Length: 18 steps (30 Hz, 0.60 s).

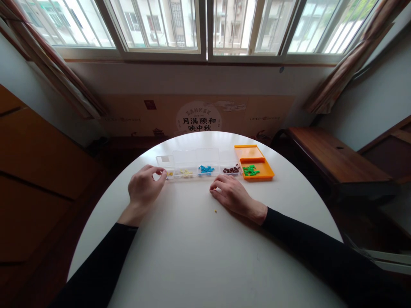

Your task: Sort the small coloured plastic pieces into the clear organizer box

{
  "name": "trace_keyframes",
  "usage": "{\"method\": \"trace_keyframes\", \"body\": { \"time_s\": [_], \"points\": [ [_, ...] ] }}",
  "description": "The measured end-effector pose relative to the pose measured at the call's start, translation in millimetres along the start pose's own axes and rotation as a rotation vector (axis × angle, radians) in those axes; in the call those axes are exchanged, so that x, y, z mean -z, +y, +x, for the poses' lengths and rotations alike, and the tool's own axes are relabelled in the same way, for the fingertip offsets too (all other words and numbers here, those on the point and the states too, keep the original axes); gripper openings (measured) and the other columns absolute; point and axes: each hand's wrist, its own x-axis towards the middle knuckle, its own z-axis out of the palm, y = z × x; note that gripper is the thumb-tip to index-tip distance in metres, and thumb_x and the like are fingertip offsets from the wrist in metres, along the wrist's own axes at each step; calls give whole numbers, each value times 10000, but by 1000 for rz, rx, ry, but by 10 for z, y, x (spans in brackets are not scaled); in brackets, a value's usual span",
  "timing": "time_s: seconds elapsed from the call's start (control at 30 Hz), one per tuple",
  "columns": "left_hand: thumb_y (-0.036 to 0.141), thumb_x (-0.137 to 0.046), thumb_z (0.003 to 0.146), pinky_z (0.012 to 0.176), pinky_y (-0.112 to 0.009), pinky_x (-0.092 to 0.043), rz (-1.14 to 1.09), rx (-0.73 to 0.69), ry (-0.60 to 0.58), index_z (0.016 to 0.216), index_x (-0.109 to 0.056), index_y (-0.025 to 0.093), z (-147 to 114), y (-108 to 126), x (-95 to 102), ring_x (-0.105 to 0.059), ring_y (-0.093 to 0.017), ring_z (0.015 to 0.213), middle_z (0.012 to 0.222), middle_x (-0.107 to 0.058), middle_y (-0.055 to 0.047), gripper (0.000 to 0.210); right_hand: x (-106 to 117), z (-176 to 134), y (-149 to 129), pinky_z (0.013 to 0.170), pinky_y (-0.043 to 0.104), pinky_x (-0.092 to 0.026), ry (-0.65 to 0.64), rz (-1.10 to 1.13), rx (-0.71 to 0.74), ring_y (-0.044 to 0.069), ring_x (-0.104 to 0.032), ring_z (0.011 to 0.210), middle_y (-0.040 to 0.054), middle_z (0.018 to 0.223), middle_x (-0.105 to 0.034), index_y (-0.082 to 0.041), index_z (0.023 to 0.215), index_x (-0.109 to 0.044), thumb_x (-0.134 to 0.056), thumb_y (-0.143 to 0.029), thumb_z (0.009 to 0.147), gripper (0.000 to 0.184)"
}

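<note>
A clear plastic compartment box [192, 160] lies open at the far side of the round white table [199, 256]. Its cells hold small yellow pieces [170, 173], pale yellow pieces [186, 173], blue pieces [206, 169] and dark brown pieces [231, 170]. My left hand [143, 188] is at the box's left end, thumb and forefinger pinched together over the yellow cell; whether a piece is between them is too small to tell. My right hand [229, 194] rests palm down on the table just before the box, holding nothing. One tiny yellow piece [215, 210] lies loose on the table near my right hand.
An orange tray [257, 169] with green pieces [250, 171] sits right of the box. A dark wooden bench [337, 158] stands at the right, wooden furniture [38, 171] at the left. A printed cardboard panel [199, 115] leans under the window behind the table.
</note>
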Motion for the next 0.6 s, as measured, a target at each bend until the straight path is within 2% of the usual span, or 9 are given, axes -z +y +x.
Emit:
{"method": "trace_keyframes", "body": {
  "time_s": [0.13,0.23,0.33,0.43,0.6],
  "points": [
    [372,-705,1033,761,-345,-496,-136,-242,92,926,-810,226,-103,249,-20,-584,-145,636,931,-775,-15,209,8,43,-37,957,398,-513,62,98,-32,250,-674,1030,78,1077,-734,-218,1048,-696,-628,-216,1137,112],
    [363,-749,1031,838,-360,-544,-260,-455,61,973,-814,248,-223,472,-82,-627,-139,649,956,-801,-9,144,-2,89,-46,944,390,-518,86,172,-59,240,-669,1005,70,1048,-724,-224,1044,-685,-598,-257,1161,149],
    [340,-803,1009,835,-351,-567,-330,-613,18,1047,-815,266,-331,635,-154,-727,-169,787,987,-814,-18,85,-18,121,-53,938,387,-528,79,211,-56,239,-661,1004,74,1050,-713,-223,1045,-677,-580,-289,1173,174],
    [311,-826,999,806,-339,-565,-344,-676,23,1072,-806,272,-394,712,-203,-758,-172,849,985,-816,-11,85,-19,134,-75,923,384,-532,53,220,-39,238,-655,1003,77,1048,-707,-219,1037,-672,-577,-298,1175,186],
    [272,-793,1028,779,-333,-541,-306,-697,24,1045,-811,291,-408,727,-226,-750,-152,810,947,-809,10,32,1,136,-105,905,371,-534,17,229,-31,233,-655,990,75,1045,-707,-223,1035,-674,-577,-316,1176,195]
  ]
}}
